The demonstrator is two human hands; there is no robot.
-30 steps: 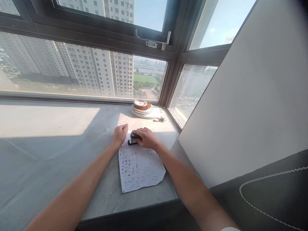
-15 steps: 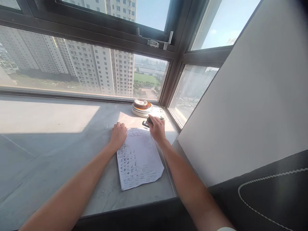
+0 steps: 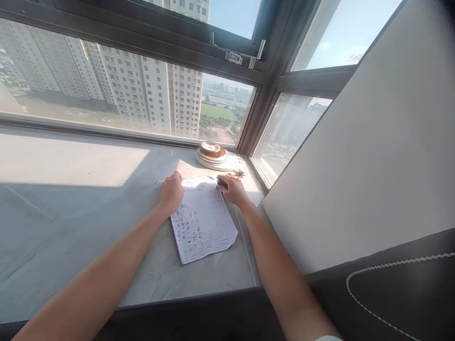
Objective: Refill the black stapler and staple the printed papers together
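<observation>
Several sheets of white paper (image 3: pixel 208 218), covered in handwriting and short dashes, lie on the grey stone sill. My left hand (image 3: pixel 172 192) is closed on their upper left edge, its fingertips partly hidden. At the upper right corner, my right hand (image 3: pixel 234 188) grips a small black stapler (image 3: pixel 222 183). Most of the stapler is covered by my fingers, and its front end is over the paper's edge.
Behind the paper, a stack of round tape rolls or discs (image 3: pixel 213 156) stands by the window corner. Small dark items, perhaps keys (image 3: pixel 239 173), lie beyond my right hand. A white slanted wall (image 3: pixel 355 156) rises on the right, with a beaded cord (image 3: pixel 355 274) below it.
My right hand has brought the stapler from just above the paper's top right corner onto that corner. My left hand stays at the upper left edge. The view has shifted slightly.
</observation>
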